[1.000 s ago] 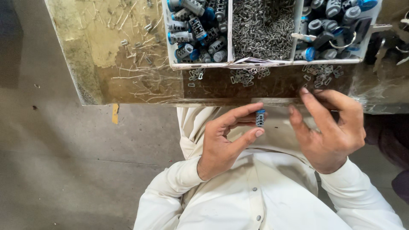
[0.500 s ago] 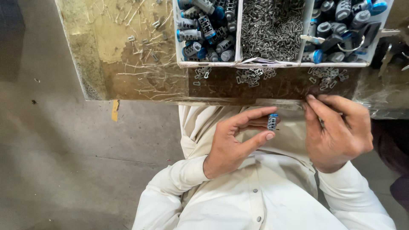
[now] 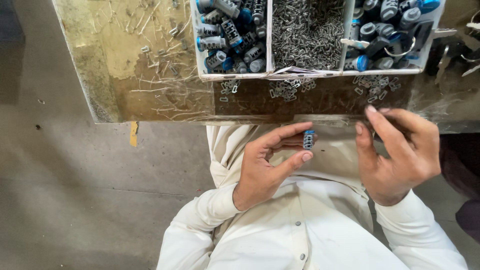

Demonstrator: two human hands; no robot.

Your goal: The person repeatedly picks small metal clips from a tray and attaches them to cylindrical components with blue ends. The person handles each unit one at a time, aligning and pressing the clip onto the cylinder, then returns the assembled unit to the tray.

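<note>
Your left hand pinches a small grey cylinder with a blue end between thumb and forefinger, upright, held over your lap just below the near edge of the table. Your right hand is beside it, apart from the cylinder, its thumb and forefinger drawn close together near the table edge; whether something tiny sits between those fingers I cannot tell. Loose small metal clips lie scattered on the dark table surface right above your hands, in front of a white divided tray. The tray's left compartment holds more grey and blue cylinders, the middle one a heap of small metal screws, the right one further cylinders with blue caps. You appear to be at the step of fitting a small part to the held cylinder. The next move seems to call for bringing your right fingertips to the cylinder's top while your left keeps it steady and square, since a piece this small would slip easily.
</note>
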